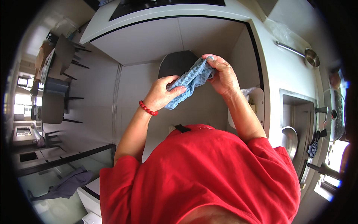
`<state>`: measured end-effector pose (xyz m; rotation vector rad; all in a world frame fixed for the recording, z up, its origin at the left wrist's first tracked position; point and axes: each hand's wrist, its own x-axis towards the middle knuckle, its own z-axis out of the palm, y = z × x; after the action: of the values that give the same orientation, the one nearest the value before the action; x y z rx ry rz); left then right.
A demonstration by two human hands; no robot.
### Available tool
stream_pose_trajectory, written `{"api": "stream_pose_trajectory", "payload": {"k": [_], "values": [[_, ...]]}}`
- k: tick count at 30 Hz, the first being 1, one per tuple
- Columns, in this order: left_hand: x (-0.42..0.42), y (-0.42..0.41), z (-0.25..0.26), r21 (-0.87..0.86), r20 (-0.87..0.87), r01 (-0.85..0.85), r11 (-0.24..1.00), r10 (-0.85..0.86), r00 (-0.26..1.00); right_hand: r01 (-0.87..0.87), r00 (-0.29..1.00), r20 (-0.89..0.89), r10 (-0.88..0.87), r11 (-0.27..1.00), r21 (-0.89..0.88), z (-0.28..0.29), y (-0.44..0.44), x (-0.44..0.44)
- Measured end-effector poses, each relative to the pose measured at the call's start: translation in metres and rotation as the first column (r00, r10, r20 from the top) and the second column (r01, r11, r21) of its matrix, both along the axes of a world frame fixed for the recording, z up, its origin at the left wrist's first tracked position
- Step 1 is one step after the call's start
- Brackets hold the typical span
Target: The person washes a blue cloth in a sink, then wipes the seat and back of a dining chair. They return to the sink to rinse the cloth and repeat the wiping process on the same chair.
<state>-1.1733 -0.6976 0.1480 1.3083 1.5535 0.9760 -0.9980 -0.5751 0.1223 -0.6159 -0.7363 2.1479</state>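
Observation:
A blue waffle-weave cloth, bunched and folded, is stretched between my two hands in front of my red shirt. My left hand, with a red bead bracelet at its wrist, grips the lower left end, thumb on top. At the upper right end, my right hand pinches the cloth between thumb and fingers. Below the cloth, the floor and a dark rounded mat show.
A counter with a cooktop runs along the top. On the right counter are a small saucepan, a sink holding a metal pan, and a glass lid. Chairs stand at left; a grey cloth hangs on a glass door.

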Motion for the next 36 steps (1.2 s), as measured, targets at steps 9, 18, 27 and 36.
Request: {"api": "stream_pose_trajectory", "payload": {"k": [9,18,27,36], "values": [[-0.075,-0.038,-0.002,-0.038,0.241,-0.174,0.984,0.178,0.954,-0.227,0.958,0.216,0.187,0.957,0.180,0.005,-0.007,-0.079],[-0.098,-0.035,-0.044,0.059,0.323,-0.467,0.882,0.426,0.845,-0.827,0.513,0.656,0.554,0.523,0.206,-0.021,0.016,-0.106],[-0.174,-0.037,-0.045,-0.079,0.708,-0.643,0.762,0.497,0.502,-0.874,0.406,0.595,0.694,0.486,0.030,-0.056,0.073,-0.225],[-0.256,-0.111,-0.045,-0.117,0.588,-0.894,0.432,0.756,0.288,-0.965,0.241,0.182,0.953,0.255,-0.055,-0.048,-0.022,-0.434]]}}
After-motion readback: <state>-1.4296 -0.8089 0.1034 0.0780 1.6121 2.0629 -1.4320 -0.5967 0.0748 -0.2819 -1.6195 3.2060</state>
